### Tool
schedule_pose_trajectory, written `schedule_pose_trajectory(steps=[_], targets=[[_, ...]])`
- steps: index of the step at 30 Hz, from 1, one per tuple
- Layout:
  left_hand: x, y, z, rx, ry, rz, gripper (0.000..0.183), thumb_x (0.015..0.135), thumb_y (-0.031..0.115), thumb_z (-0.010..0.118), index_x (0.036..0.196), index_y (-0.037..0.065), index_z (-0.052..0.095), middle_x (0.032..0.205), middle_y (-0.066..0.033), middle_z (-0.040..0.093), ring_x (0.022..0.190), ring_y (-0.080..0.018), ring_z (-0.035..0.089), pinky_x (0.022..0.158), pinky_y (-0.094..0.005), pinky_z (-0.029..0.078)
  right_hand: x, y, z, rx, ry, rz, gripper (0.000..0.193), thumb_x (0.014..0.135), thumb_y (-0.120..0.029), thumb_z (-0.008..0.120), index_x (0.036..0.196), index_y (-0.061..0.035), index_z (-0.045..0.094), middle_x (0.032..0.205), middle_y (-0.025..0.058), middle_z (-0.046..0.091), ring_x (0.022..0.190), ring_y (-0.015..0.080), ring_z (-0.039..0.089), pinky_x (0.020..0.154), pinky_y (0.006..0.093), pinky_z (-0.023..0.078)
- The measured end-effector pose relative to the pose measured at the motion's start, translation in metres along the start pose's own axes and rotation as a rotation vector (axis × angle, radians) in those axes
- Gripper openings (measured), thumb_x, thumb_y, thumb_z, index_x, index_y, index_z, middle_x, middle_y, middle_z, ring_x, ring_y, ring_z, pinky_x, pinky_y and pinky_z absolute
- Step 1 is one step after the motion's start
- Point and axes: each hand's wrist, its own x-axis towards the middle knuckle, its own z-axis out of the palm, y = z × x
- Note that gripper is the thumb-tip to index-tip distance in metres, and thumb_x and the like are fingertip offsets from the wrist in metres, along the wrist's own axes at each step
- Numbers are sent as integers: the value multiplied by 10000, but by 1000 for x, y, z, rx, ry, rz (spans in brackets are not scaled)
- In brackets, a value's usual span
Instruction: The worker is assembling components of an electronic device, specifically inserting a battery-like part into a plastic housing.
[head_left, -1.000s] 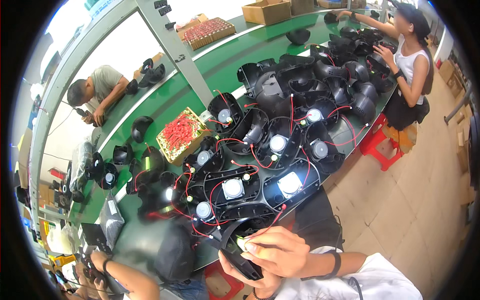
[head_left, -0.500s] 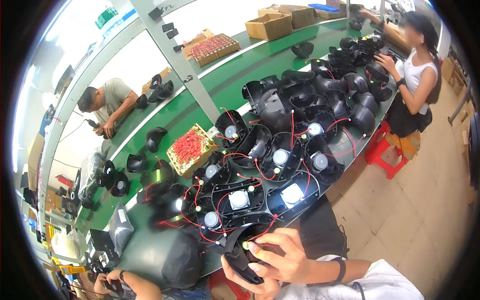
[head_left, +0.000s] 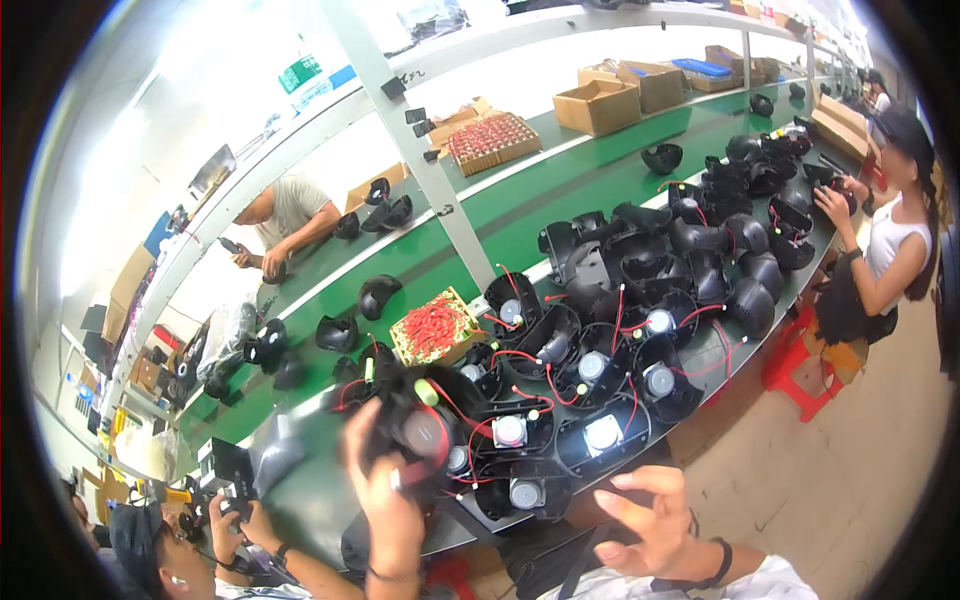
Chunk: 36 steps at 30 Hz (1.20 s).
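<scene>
My left hand (head_left: 378, 490), smeared by motion, grips a black speaker housing (head_left: 428, 440) over the left end of the cluster. A round grey speaker and a red wire show in it, with a yellow-green piece (head_left: 427, 391) beside it. My right hand (head_left: 645, 525) is held up empty at the bench's front edge, its fingers bent and apart. Just beyond it lies a black housing with a square-framed speaker (head_left: 527, 492). Another housing with a brightly lit white speaker (head_left: 603, 435) sits behind that one. Several more such housings with red wires crowd the bench.
A box of red wires (head_left: 435, 328) stands beside the green conveyor (head_left: 560, 160). A metal post (head_left: 440, 190) rises near it. Cardboard boxes (head_left: 597, 105) line the far side. Co-workers sit at lower left, across the belt and at right, near a red stool (head_left: 795, 372).
Both hands were together on a black shell; now they are apart. The right has let go, and the left has moved left to a speaker housing. The view has swung left.
</scene>
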Motion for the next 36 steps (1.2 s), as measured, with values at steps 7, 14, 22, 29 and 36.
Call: schedule_pose_trajectory(steps=[7,14,22,29,36], targets=[[246,-80,14,181,39,-497,310,953,168,528,1242,56,519,1222,-151,582,1073,-289,639,800,-510,624,-19,-4,-24,218,-62,324,217,982,-160,652,1096,14,715,939,162,651,779,264,646,667,335,521],[382,-229,-13,8,178,-673,306,922,56,632,1163,-107,538,1230,-232,595,949,-373,698,672,-438,682,-9,17,-26,247,-192,500,139,953,-69,637,924,20,739,811,136,661,721,273,650,658,340,513],[373,-214,-38,393,-38,-490,351,975,173,674,1096,-152,625,979,-195,681,740,-314,741,650,-359,667,6,22,-19,202,-233,639,202,980,-124,624,902,26,735,805,126,670,690,219,643,635,328,501],[330,-220,-290,1252,433,-256,362,806,341,721,952,10,729,958,-248,743,948,-427,719,865,-478,552,43,17,-40,93,-443,673,200,983,-158,649,941,16,740,886,122,682,790,227,655,712,333,507],[296,-272,-369,1555,-375,76,766,821,285,813,1396,-81,463,1010,-232,706,953,-321,716,832,-403,577,76,42,-26,-19,-303,274,197,909,-205,724,831,-28,763,755,82,710,634,196,662,555,307,521]])
